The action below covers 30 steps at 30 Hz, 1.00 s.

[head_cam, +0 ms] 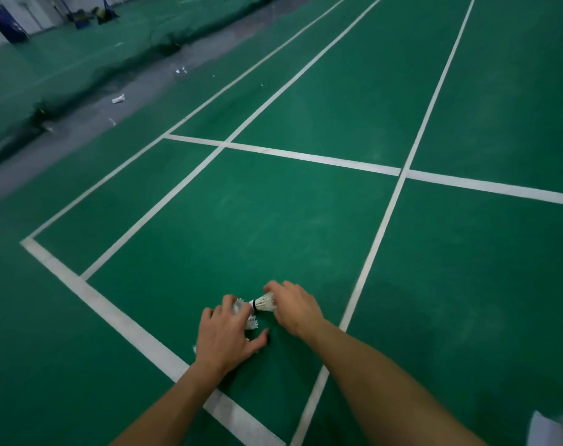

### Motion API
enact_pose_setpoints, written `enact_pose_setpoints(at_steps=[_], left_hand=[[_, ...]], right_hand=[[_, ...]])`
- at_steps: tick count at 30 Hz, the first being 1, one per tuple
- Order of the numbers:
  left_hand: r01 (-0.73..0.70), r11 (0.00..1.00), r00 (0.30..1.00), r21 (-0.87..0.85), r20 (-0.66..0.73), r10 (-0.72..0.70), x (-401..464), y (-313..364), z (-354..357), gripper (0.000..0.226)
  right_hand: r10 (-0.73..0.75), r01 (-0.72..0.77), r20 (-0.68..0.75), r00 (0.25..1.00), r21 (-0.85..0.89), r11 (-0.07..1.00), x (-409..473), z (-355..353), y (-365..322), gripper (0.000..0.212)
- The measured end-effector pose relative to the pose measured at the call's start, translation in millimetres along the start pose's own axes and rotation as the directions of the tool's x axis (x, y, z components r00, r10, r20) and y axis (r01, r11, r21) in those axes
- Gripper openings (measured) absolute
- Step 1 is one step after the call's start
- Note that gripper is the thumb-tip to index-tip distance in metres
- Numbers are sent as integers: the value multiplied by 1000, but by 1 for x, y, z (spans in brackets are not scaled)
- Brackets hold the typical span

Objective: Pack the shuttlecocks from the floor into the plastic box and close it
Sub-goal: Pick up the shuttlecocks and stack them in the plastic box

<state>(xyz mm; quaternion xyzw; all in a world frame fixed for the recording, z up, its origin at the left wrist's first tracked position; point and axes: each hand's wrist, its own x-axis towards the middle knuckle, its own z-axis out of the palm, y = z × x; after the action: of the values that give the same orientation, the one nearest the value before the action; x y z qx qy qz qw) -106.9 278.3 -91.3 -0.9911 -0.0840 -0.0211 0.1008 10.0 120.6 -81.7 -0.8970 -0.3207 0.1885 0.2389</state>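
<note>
**Feathers are fragile: take it by the skirt, gently**

The right hand (293, 309) has its grip closed around the feather skirt of a shuttlecock (264, 302) just above the green floor (273, 214). Its long axis lies roughly level, cork pointing left toward the left hand (224, 339), which cups more shuttlecocks (241, 312) (count unclear). Likely featherlight and crushable, so pinch softly; the cork is the firmer hold.
</note>
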Motion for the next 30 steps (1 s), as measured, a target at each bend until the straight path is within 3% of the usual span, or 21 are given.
enact_pose_setpoints(at_steps=[5, 11, 21, 26, 30], left_hand=[[-82, 996, 997, 33, 8, 82, -6, 9, -7, 64], [-33, 999, 999, -39, -16, 33, -24, 30, -14, 61], [-143, 954, 964, -263, -256, 74, -33, 66, -26, 55], [-217, 790, 951, -574, -306, 38, -29, 107, -72, 47], [-399, 637, 905, -660, -395, 158, -29, 174, -142, 43]], right_hand=[[49, -47, -45, 998, 41, 998, -16, -14, 17, 30], [146, -130, -124, 982, 122, 984, -57, -36, 45, 23], [191, -154, -202, 961, 184, 971, -180, -147, 93, 15], [229, -209, -217, 949, 110, 972, -284, -234, 118, 12], [316, -276, -319, 893, 167, 947, -382, -282, 141, 14]])
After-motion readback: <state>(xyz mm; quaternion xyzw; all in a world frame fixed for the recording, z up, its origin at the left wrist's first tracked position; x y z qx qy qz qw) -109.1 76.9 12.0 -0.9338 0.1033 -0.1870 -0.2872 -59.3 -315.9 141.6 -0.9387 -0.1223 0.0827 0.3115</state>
